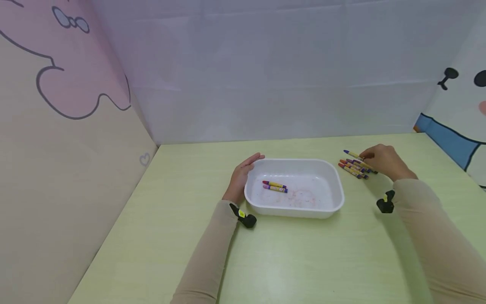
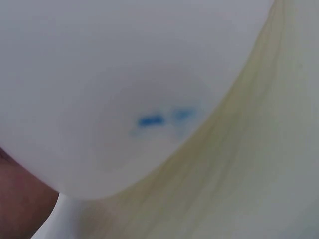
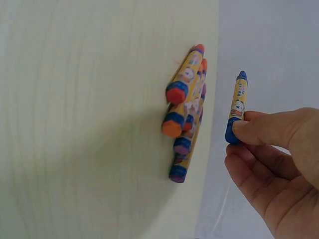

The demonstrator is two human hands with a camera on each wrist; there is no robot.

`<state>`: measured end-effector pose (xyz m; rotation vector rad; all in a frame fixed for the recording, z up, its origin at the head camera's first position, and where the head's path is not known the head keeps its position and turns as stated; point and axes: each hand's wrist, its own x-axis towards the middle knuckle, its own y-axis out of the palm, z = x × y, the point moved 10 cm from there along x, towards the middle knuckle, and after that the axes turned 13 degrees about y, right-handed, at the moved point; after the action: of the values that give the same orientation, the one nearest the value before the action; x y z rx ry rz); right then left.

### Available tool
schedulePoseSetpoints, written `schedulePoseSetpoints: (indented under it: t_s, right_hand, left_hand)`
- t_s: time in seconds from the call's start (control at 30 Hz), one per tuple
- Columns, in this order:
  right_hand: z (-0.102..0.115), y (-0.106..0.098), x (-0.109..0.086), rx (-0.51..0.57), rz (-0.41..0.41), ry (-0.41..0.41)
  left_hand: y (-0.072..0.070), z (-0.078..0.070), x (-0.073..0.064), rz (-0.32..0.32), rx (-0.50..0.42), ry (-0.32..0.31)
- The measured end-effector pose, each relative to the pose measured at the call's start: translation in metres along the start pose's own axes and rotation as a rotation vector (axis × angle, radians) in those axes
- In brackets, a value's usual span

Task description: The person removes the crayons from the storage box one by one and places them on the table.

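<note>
Left hand (image 1: 240, 178): fingers straight, touching left side of white tray (image 1: 294, 212) | In tray: red crayon (image 1: 274, 184) and pink crayon (image 1: 276, 189) (lying side by side) | Tabletop (image 1: 288, 257): crayon pile (image 3: 190, 84), right of tray | Blue crayon (image 3: 239, 102): pinched in right hand (image 1: 385, 161), raised beside pile

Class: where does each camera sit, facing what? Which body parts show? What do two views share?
Head: on the head, facing forward and down at tray and table; left hand, right hand and sleeves show.
Left wrist: on that wrist, facing the tray close up; a bit of left hand shows lower left.
Right wrist: on that wrist, facing the crayon pile and blue crayon; thumb and fingers show.
Head and right wrist share the held blue crayon.
</note>
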<state>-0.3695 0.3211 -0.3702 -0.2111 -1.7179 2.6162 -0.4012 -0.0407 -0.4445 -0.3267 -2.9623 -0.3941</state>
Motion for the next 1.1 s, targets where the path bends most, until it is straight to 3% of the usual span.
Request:
schedulePoseSetpoints:
  t_s: [0.27,0.53,0.87,1.1]
  right_hand:
    - [-0.039,0.005,0.002,-0.008,-0.014,0.096]
    - [-0.065,0.007,-0.010,0.039,-0.029,0.127]
    - [-0.069,0.009,-0.016,0.095,-0.056,0.206]
    - [-0.061,0.012,-0.010,0.125,-0.103,0.224]
  left_hand:
    - [0.002,0.001,0.001,0.007,-0.022,0.002]
    - [0.008,0.003,0.000,0.010,-0.020,-0.019]
    - [0.009,-0.005,-0.002,0.030,-0.030,-0.008]
    - [-0.004,-0.002,0.000,0.002,-0.032,0.011]
